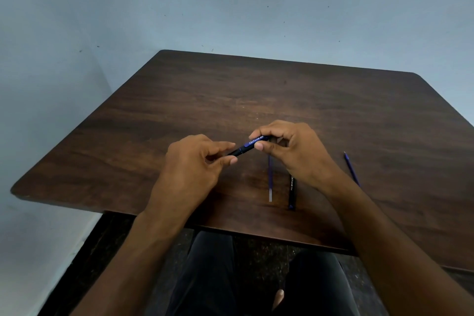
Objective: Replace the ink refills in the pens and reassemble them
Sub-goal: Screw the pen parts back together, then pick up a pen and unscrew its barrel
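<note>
A black pen with a blue clip (pixel 246 146) is held slanted above the brown table (pixel 230 90) between both hands. My left hand (pixel 191 164) pinches its lower left end with thumb and fingers. My right hand (pixel 289 149) grips the clip end between thumb and fingers. On the table below lie a blue ink refill (pixel 270 179) with a pale end, and a second black pen (pixel 292 192), partly hidden under my right wrist. Another blue refill (pixel 352 168) lies to the right of my right forearm.
The table's near edge (pixel 256 229) runs just above my lap, with dark trousers and a dark floor below. A pale blue wall stands behind and to the left of the table.
</note>
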A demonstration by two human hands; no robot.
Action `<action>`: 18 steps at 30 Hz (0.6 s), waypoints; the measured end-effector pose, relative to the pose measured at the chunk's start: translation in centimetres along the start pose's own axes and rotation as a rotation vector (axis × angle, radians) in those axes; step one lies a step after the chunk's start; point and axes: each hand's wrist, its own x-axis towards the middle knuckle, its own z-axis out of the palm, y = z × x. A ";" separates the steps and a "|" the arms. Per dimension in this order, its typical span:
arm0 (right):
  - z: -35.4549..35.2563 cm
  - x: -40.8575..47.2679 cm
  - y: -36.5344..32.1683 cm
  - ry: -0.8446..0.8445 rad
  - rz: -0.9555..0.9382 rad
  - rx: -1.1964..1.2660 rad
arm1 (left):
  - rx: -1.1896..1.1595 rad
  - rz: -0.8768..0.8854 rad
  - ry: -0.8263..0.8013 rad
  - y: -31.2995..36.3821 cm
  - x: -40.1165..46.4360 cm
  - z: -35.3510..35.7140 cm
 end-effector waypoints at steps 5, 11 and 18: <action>0.4 0.2 -0.2 0.083 0.034 0.123 | -0.070 -0.167 -0.013 0.2 -0.1 0.2; 0.5 -0.2 0.1 0.133 0.076 0.128 | -0.184 -0.333 -0.063 0.2 -0.2 0.2; 0.3 -0.6 0.4 0.172 0.077 0.003 | -0.116 -0.508 -0.052 -0.6 0.0 0.6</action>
